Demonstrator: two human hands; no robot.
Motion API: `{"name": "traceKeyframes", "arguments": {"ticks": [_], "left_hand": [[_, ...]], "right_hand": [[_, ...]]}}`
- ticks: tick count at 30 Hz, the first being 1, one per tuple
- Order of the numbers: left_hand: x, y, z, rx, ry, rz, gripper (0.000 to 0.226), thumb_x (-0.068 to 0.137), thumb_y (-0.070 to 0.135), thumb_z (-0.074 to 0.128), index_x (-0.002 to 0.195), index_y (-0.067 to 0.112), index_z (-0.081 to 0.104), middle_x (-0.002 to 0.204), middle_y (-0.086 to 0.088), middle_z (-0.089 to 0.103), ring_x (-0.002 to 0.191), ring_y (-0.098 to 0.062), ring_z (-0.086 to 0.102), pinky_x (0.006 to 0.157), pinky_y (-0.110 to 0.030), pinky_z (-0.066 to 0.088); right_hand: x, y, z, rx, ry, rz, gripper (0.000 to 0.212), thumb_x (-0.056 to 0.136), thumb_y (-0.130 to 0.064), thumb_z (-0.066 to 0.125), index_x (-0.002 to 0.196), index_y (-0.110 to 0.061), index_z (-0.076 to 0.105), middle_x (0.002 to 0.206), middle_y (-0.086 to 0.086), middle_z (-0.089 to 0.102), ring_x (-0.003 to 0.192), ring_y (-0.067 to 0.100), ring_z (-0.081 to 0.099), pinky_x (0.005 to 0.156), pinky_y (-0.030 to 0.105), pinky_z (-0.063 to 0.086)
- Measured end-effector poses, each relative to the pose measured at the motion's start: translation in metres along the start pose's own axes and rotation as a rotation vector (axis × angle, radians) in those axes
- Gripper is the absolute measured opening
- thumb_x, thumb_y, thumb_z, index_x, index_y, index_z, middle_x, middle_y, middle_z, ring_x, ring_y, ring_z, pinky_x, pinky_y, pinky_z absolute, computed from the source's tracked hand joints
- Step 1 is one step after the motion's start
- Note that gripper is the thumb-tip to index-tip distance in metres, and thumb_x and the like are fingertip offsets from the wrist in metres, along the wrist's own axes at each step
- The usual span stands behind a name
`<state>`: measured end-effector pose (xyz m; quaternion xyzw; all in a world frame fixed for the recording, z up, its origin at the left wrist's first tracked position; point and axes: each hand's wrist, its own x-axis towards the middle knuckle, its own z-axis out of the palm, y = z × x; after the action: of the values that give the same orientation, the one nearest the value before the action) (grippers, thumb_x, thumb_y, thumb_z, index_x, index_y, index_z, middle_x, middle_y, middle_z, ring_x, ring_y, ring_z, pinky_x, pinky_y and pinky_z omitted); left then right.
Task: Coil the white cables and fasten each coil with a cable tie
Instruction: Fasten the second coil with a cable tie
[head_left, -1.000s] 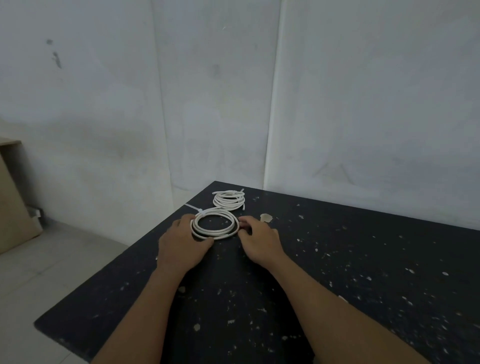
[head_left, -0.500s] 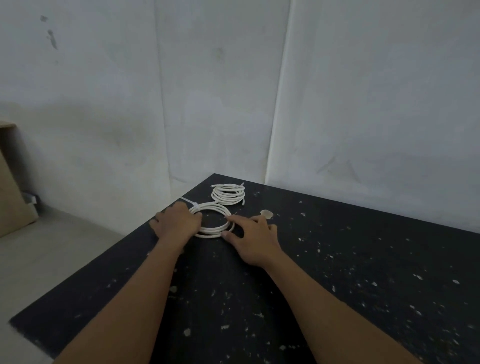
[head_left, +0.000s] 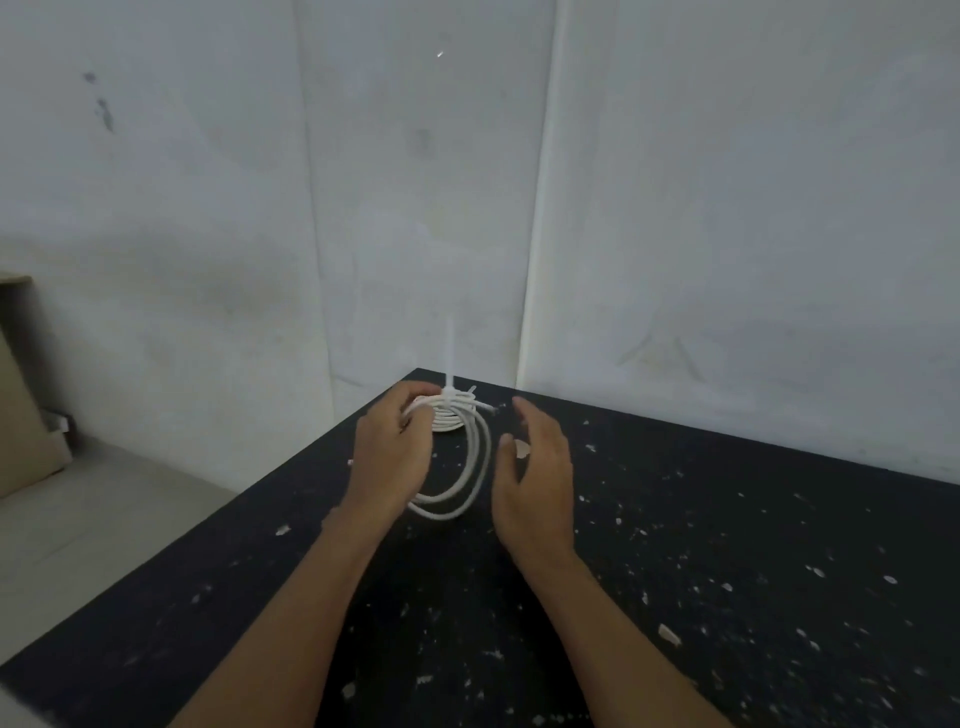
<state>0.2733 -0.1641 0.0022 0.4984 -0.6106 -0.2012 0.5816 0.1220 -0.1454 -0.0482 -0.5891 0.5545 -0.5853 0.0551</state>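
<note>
Forearms enter from the bottom edge, both bare, reaching forward over the bench, a black top flecked with pale chips and paint spots.

Right hand: held edge-on above the bench, palm facing left toward the coil. Fingers straight to slightly relaxed, spread apart from the thumb, holding nothing. Just beside the coil, not touching it as far as the view shows.

Left hand: raised, back of hand toward the camera. Fingers curl round the top of the white cable coil and grip it there. The coil hangs upright from this grip, its loops dropping down and to the right; the lowest loop sits just above or at the bench surface, cannot tell which. Loops are motion-blurred.

Cable tie: white, wrapped round the bundle at the top of the held coil, beside the left fingertips. Its free tail stands up nearly vertical against the wall.

Second cable coil: lies flat on the bench directly behind the held one, near the far corner, mostly hidden by it and by the left hand.

Farther back: two grey-white walls meet at a corner behind the bench. Tan cardboard panel leans at the far left, on the light floor.
</note>
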Motion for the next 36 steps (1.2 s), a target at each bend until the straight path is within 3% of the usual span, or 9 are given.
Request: {"name": "traceKeyframes", "arguments": {"ticks": [3,6,9,14,20,24,27,30,36], "left_hand": [[-0.003,0.004,0.006,-0.087,-0.059,0.023,0.021,0.1,0.022,0.059,0.104,0.028,0.078,0.096,0.015,0.076,0.091,-0.002,0.069,0.082,-0.024,0.055],[-0.007,0.006,0.013,-0.114,-0.079,0.046,0.02,0.099,0.037,0.066,0.107,0.025,0.08,0.097,0.014,0.078,0.093,-0.005,0.071,0.084,-0.024,0.056],[-0.006,0.006,0.014,-0.178,-0.091,0.037,0.015,0.097,0.036,0.069,0.102,0.029,0.081,0.094,0.012,0.079,0.091,-0.006,0.072,0.079,-0.018,0.056],[-0.006,0.007,0.013,-0.277,-0.098,0.028,0.009,0.094,0.028,0.074,0.098,0.029,0.081,0.092,0.009,0.08,0.09,-0.008,0.073,0.077,-0.017,0.055],[-0.006,0.008,0.014,-0.292,-0.175,-0.014,0.018,0.099,0.024,0.067,0.109,0.016,0.08,0.054,0.021,0.061,0.051,0.004,0.056,0.053,-0.008,0.04],[-0.005,0.007,0.016,-0.362,-0.087,-0.119,0.018,0.096,0.03,0.071,0.098,0.016,0.082,0.047,0.018,0.054,0.042,0.0,0.049,0.048,-0.013,0.036],[-0.008,0.008,0.018,-0.472,-0.118,-0.201,0.022,0.095,0.033,0.071,0.09,0.014,0.08,0.044,0.013,0.045,0.039,-0.004,0.033,0.04,-0.019,0.029],[-0.009,0.01,0.018,-0.537,-0.234,-0.258,0.03,0.102,0.034,0.062,0.081,0.02,0.078,0.049,0.006,0.039,0.041,-0.009,0.028,0.04,-0.022,0.024],[-0.007,0.011,0.017,-0.853,-0.399,-0.394,0.038,0.105,0.016,0.039,0.109,0.003,0.074,0.065,-0.007,0.055,0.046,-0.013,0.037,0.046,-0.027,0.038]], "right_hand": [[0.003,0.0,-0.004,-0.055,0.026,-0.125,0.043,0.109,-0.031,0.05,0.151,-0.025,0.054,0.15,-0.007,0.058,0.137,0.0,0.044,0.115,0.024,0.031],[0.003,0.002,-0.007,-0.026,0.081,-0.181,0.04,0.106,-0.04,0.047,0.134,-0.023,0.07,0.127,-0.007,0.072,0.115,0.004,0.061,0.102,0.027,0.045],[0.008,0.005,-0.013,0.066,0.094,-0.218,0.025,0.106,-0.03,0.059,0.122,-0.018,0.074,0.115,-0.005,0.075,0.105,0.008,0.068,0.092,0.039,0.059],[0.009,-0.002,-0.016,0.134,0.125,-0.16,0.021,0.105,-0.02,0.062,0.119,-0.012,0.075,0.11,-0.002,0.075,0.099,0.005,0.07,0.086,0.025,0.06],[0.009,-0.003,-0.015,0.108,0.185,-0.135,0.02,0.106,-0.021,0.063,0.12,-0.013,0.074,0.108,-0.002,0.074,0.096,0.006,0.069,0.085,0.023,0.06],[0.01,-0.008,-0.016,0.21,0.069,-0.09,0.016,0.106,-0.02,0.061,0.119,-0.023,0.071,0.11,-0.008,0.071,0.101,0.004,0.069,0.086,0.018,0.057],[0.012,-0.015,-0.02,0.445,-0.121,0.075,0.021,0.109,-0.022,0.055,0.126,-0.023,0.068,0.107,-0.002,0.074,0.085,0.016,0.075,0.072,0.035,0.065],[0.012,-0.017,-0.023,0.505,-0.163,0.126,0.021,0.112,-0.021,0.048,0.115,-0.017,0.068,0.078,0.01,0.068,0.052,0.02,0.058,0.046,0.032,0.052],[0.019,-0.013,-0.02,0.676,-0.074,0.311,0.023,0.113,-0.025,0.047,0.106,-0.012,0.066,0.065,0.002,0.045,0.051,0.012,0.035,0.042,0.026,0.03]]}}
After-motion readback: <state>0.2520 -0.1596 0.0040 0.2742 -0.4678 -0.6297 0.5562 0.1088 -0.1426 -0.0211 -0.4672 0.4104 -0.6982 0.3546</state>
